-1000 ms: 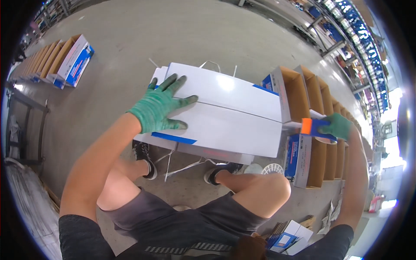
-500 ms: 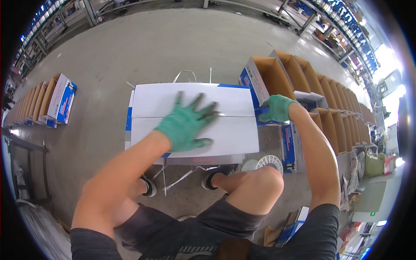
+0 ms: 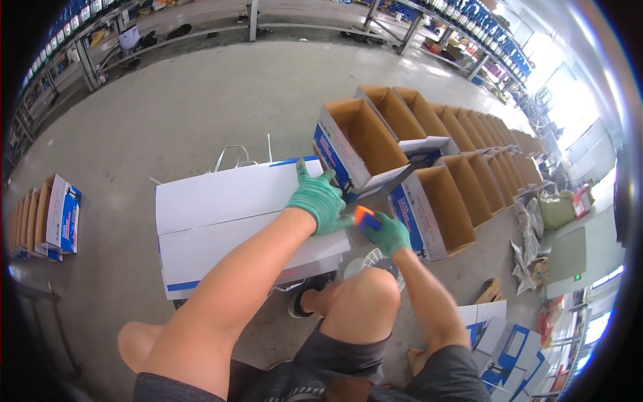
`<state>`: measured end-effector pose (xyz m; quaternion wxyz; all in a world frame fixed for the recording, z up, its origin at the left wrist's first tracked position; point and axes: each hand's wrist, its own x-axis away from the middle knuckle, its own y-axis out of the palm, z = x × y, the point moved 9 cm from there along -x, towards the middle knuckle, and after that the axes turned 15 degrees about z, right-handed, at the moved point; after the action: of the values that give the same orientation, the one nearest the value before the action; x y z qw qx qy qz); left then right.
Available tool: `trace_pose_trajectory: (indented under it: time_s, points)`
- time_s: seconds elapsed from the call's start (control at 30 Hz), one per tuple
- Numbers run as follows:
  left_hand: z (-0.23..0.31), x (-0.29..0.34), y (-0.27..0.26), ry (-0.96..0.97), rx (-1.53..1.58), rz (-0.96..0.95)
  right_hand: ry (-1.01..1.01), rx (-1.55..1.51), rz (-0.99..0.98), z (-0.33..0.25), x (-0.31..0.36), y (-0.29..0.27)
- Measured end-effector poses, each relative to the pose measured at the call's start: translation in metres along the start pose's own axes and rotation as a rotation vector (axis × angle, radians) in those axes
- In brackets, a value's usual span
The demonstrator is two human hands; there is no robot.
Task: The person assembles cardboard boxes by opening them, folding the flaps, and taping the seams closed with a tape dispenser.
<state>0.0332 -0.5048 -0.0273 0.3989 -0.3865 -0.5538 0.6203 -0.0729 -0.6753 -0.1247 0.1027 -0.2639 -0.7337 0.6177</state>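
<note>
A closed white carton (image 3: 221, 213) with blue edges lies in front of me, its two top flaps meeting at a seam. My left hand (image 3: 320, 204), in a green glove, rests on the carton's right end with fingers apart, some of them reaching the edge. Just right of that end, my right hand (image 3: 388, 234), also gloved in green, grips a small orange-and-blue handheld tool (image 3: 366, 218). The tool is blurred and partly covered by the fingers, so its exact kind is unclear.
Open-topped cartons (image 3: 365, 144) stand in long rows at the right. More cartons (image 3: 60, 214) are lined up at far left. Flattened cartons (image 3: 512, 352) lie at lower right. A white round slotted reel (image 3: 375, 258) sits by my knee. Metal racks (image 3: 251, 20) run along the back.
My left hand has slid from the carton's middle to its right end. My right hand has drawn back toward me from the right edge with the tool. The view has turned right.
</note>
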Motion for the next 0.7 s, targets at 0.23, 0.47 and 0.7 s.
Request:
trace_pose_trajectory:
  time_s: [0.23, 0.47, 0.7]
  points:
    - [-0.017, 0.007, 0.001, 0.053, 0.282, 0.329, 0.359, 0.201, 0.119, 0.151, 0.133, 0.098]
    - [-0.108, 0.156, -0.026, -0.178, 0.099, 0.406, 0.295, 0.060, 0.203, 0.121, 0.113, 0.027]
    - [-0.190, 0.276, -0.018, -0.645, -0.113, 0.435, -0.163, -0.546, -0.017, -0.111, -0.014, -0.069]
